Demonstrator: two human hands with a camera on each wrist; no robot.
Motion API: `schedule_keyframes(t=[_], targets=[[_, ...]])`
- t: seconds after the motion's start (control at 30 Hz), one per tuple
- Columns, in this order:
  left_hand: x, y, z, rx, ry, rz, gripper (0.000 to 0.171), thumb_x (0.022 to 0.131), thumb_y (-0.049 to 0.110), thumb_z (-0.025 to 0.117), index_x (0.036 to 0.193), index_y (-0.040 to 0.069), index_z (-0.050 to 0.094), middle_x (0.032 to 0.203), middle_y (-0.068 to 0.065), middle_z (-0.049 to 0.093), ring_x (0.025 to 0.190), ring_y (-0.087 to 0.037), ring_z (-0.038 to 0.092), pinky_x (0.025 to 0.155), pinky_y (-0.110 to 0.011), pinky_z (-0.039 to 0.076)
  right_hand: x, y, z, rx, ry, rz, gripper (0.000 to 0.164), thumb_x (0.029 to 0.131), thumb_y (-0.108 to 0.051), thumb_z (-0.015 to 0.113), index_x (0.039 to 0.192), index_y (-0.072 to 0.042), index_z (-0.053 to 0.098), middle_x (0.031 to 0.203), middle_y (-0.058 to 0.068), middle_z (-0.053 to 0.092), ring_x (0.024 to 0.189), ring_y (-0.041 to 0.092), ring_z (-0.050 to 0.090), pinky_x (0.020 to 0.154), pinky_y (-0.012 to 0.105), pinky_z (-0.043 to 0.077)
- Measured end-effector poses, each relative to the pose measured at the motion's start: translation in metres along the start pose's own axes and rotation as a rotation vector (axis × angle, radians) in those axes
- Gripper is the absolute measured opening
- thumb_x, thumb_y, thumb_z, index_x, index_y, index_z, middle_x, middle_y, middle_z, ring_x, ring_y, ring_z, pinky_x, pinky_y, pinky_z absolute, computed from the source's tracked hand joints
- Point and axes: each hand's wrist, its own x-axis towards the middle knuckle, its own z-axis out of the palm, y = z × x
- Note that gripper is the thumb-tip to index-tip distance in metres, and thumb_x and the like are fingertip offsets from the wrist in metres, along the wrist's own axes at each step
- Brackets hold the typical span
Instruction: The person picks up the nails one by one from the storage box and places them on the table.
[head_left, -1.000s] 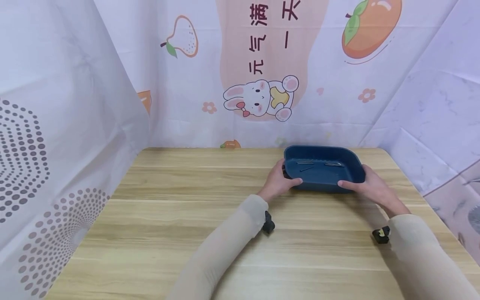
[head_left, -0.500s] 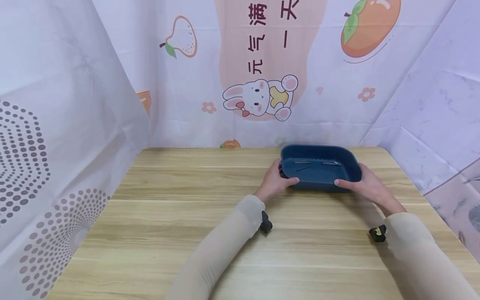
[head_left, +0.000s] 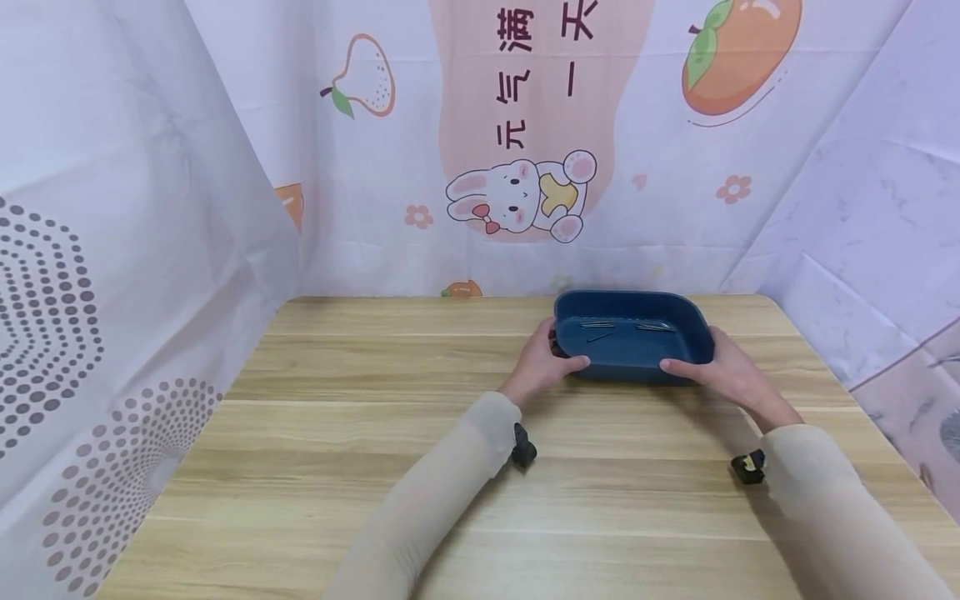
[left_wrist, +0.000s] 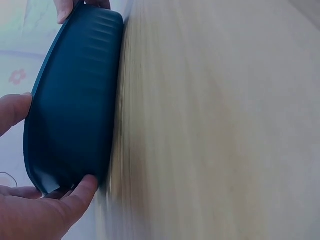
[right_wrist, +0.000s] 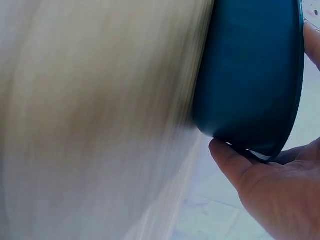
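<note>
A dark blue rectangular plastic basin (head_left: 637, 372) with rounded corners is near the back right of the wooden table. My left hand (head_left: 536, 360) grips its left end, thumb over the near rim and fingers at the end wall. At the opposite end, my right hand (head_left: 731, 372) holds it in the same way. Several thin dark pieces (head_left: 597, 324) lie on the basin's floor, with more slender shiny ones (head_left: 655, 327) to the right; their kind is too small to tell. In the left wrist view the basin's outer wall (left_wrist: 75, 100) stands close against the tabletop; whether it touches cannot be told.
The light wood table (head_left: 337, 467) spreads to the left and in front of the basin. A printed cloth curtain (head_left: 360, 200) hangs along its back edge, with further sheets (head_left: 150, 250) at both sides. Black wrist cameras (head_left: 523, 447) sit below the sleeves.
Both hands have moved slightly to the left together with the basin between them. Their grip on it looks the same, and the thin pieces inside have travelled along with it.
</note>
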Motion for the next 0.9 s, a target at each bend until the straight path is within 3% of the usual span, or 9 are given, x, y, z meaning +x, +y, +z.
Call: schedule_keyframes(t=[0.9], targets=[[-0.005, -0.006, -0.013, 0.002, 0.018, -0.02, 0.089, 0.082, 0.029, 0.076, 0.152, 0.016, 0.022, 0.149, -0.008, 0.038, 0.131, -0.023, 0.043, 0.103, -0.039, 0.04, 0.006, -0.01, 0.012, 0.005, -0.015, 0.01, 0.118, 0.078, -0.061, 0.067, 0.149, 0.008, 0.003, 0.147, 0.037, 0.02, 0.131, 0.052, 0.027, 0.102, 0.065, 0.026]])
